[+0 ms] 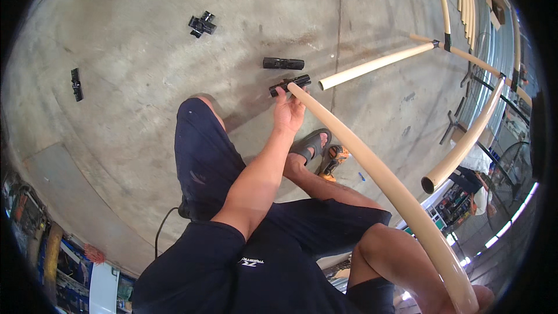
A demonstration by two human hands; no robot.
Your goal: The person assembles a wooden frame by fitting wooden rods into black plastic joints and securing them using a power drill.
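Observation:
My left hand (289, 113) is closed around a black pipe joint (300, 84), low over the concrete floor. One end of a long beige pipe (378, 166) meets this joint at my left fingers; whether it sits inside cannot be made out. The pipe runs back past my right side. At the lower right edge, my right hand (483, 296) grips its near end, with most of the fingers hidden behind the pipe. Just beyond the left hand, another black joint (283, 63) lies on the floor.
A cross-shaped black joint (201, 24) and a small black joint (77, 85) lie leftward. Rightward, a frame of beige pipes (378, 67) has an open-ended pipe (463, 139) pointing toward me. An orange-and-black power drill (332, 161) stands by my sandalled foot (311, 146). A fan (517, 160) is farther right.

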